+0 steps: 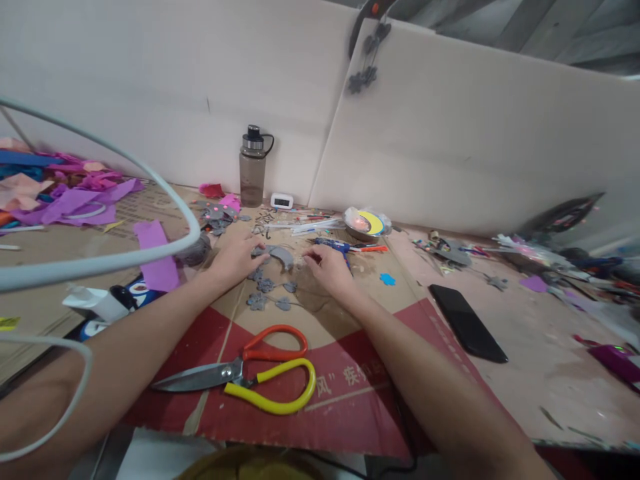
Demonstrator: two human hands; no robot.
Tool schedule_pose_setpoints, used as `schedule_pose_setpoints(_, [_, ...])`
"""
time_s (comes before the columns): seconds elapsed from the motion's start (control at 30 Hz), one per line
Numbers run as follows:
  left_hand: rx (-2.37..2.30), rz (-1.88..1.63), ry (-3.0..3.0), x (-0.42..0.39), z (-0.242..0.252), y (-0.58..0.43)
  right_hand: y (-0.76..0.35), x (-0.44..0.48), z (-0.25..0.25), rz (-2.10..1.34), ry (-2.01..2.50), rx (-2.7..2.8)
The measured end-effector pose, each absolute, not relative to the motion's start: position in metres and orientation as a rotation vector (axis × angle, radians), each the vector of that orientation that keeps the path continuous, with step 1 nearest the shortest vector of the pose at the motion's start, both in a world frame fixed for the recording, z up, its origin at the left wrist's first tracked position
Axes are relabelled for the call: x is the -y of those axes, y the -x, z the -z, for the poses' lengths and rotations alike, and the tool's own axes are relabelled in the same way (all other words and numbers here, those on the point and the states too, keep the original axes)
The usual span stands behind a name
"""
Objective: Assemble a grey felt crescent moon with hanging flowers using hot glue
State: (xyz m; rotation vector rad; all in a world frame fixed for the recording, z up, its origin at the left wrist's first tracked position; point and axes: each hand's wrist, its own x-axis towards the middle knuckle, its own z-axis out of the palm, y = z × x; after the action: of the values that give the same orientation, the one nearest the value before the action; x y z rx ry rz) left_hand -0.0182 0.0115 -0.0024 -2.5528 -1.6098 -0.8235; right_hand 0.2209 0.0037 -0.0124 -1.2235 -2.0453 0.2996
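A grey felt crescent lies on the cardboard between my hands. My left hand has its thumb and fingertips closed at the crescent's left end. My right hand is held just right of the crescent, its thumb and forefinger pinched; whatever is between them is too small to make out. Below the crescent lie grey felt flowers and a grey felt heart, seemingly on thin strings. A blue glue gun rests behind my right hand, which partly hides it. Nearer me are large scissors with red and yellow handles.
A water bottle and a small white digital clock stand by the back wall. A bowl, a blue felt flower and a black phone are rightward. Coloured felt scraps and a white looped tube occupy the left.
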Motion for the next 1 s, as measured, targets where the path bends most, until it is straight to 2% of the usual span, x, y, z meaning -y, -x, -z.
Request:
schedule_pose_setpoints(0.27, [1.661,0.832,2.702,-0.003,-0.015,0.012,-0.226,0.009,-0.022,-0.407,1.262,1.808])
schedule_pose_setpoints(0.43, [1.684,0.671,3.013,-0.005,-0.023,0.013,-0.211,0.017,-0.013,-0.6,1.17,2.174])
schedule_pose_setpoints(0.63, [1.412,0.365,3.28,-0.003,-0.013,0.01,-0.2,0.022,0.004,-0.414,1.163,2.458])
schedule_pose_setpoints(0.8, [1.371,0.288,3.251,-0.002,-0.011,0.008,-0.198,0.02,0.007,-0.388,1.168,2.455])
schedule_pose_setpoints(1.0, [1.445,0.266,3.285,-0.001,-0.015,0.008,-0.212,0.012,-0.003,-0.589,1.248,2.314])
